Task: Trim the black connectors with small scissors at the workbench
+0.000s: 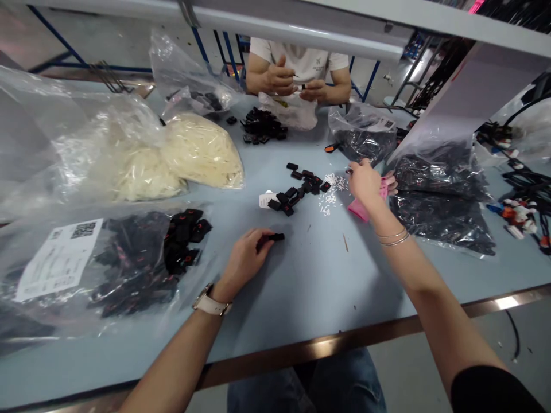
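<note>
My left hand (248, 257) is closed in a pinch on a black plastic connector housing (279, 236), just above the table. Farther right, my right hand (364, 182) has its fingers pressed together. A small dark thing shows at its fingertips, too little of it to name. Under and beside that hand lies a pink cloth-like item (359, 210). Many tiny white pieces (329, 198) are scattered left of my right hand. Loose black connector housings (287, 201) form a small pile between my hands, partly over a white label (266, 200).
Bags of black parts (138, 264) and cream-coloured parts (202, 150) fill the left side. More bags of dark parts (443, 201) lie right. Across the table a person (297, 69) handles a small black part, behind a black pile (263, 123). A shelf rail (301, 31) crosses above.
</note>
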`<state>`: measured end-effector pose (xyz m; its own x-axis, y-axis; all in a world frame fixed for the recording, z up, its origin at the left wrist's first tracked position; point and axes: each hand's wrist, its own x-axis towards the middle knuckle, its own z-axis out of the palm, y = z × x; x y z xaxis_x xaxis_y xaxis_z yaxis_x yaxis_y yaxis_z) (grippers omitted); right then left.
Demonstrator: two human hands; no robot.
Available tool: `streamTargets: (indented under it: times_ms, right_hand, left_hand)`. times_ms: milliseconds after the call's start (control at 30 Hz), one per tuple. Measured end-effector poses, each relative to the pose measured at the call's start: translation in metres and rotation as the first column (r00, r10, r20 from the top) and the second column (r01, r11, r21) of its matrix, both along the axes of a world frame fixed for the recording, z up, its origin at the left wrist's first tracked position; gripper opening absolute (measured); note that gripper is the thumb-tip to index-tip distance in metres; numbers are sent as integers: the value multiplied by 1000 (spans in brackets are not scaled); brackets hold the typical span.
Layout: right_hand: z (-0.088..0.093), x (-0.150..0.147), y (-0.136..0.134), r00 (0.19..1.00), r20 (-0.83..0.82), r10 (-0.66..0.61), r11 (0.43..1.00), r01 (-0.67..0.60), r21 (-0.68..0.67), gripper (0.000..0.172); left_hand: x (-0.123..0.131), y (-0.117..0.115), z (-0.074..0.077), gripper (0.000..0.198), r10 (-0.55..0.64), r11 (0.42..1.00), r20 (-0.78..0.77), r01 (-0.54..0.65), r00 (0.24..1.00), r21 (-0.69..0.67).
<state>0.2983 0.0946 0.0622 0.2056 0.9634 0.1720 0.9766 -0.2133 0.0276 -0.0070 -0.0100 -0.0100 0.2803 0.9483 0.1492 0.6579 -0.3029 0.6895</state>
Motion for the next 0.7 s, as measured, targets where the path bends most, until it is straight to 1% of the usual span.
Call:
streamTargets:
  times_ms: [33,100,167,233,267,300,333,367,400,433,467,500,533,567,600,633,667,700]
  right_hand:
    - [-3,-5,0,1000,-16,17,1000,-17,22,34]
    - [-8,-8,-4,998,-58,-15,997,19,72,36]
    - [-13,1,-10,989,-88,-115,986,125,111,44]
    - [-17,20,-15,969,-85,-231,963,240,120,53]
    - [-17,32,-17,960,-75,-268,956,275,104,57]
    - [-18,45,-20,959,-69,-277,958,281,59,58]
    - [-18,58,-21,958,-78,-275,961,274,-23,59]
    - [-17,70,-23,963,-96,-253,964,243,-107,55]
    - [-14,81,-25,965,-120,-235,964,215,-159,49]
    - [-11,90,-27,966,-142,-215,966,189,-173,42]
    - [-6,99,-28,966,-162,-203,973,181,-142,37]
    - [1,106,-30,965,-176,-197,980,188,-66,33]
    - [10,112,-32,964,-179,-198,977,208,41,32]
    - [20,118,-34,963,-173,-207,958,236,165,33]
    - [32,124,-36,961,-165,-222,921,262,288,35]
    - [44,130,-36,956,-158,-246,870,290,399,36]
    - [57,136,-37,951,-158,-265,816,309,489,35]
    - [68,143,-36,950,-154,-272,780,311,543,35]
  left_hand:
    - [0,0,1,19,-4,1000,-8,4,1000,-6]
    - [-1,-1,2,19,-6,1000,-17,6,1000,-10]
    - [-1,0,2,20,-11,1000,-22,10,1000,-9]
    - [-2,1,0,20,-14,1000,-33,13,999,-7]
    - [-2,1,-1,21,-14,1000,-39,14,999,-5]
    - [-2,2,-2,21,-15,1000,-42,14,999,-4]
    - [-2,2,-3,21,-13,1000,-42,13,999,-3]
    - [-2,2,-3,21,-10,1000,-41,9,999,-3]
    - [-2,3,-4,21,-7,1000,-39,7,999,-5]
    - [-2,3,-4,21,-5,1000,-37,5,999,-7]
    - [-2,3,-5,22,-4,1000,-37,4,999,-7]
    - [-2,3,-5,23,-3,1000,-39,3,999,-6]
    - [-2,3,-5,23,-3,1000,-42,3,999,-3]
    - [-2,3,-5,24,-3,1000,-44,3,999,2]
    - [-3,3,-5,25,-2,1000,-47,2,999,7]
    - [-3,3,-5,26,-1,1000,-50,2,999,11]
    - [-3,3,-4,27,-3,1000,-53,4,999,13]
    - [-3,4,-4,28,-7,1000,-55,7,998,14]
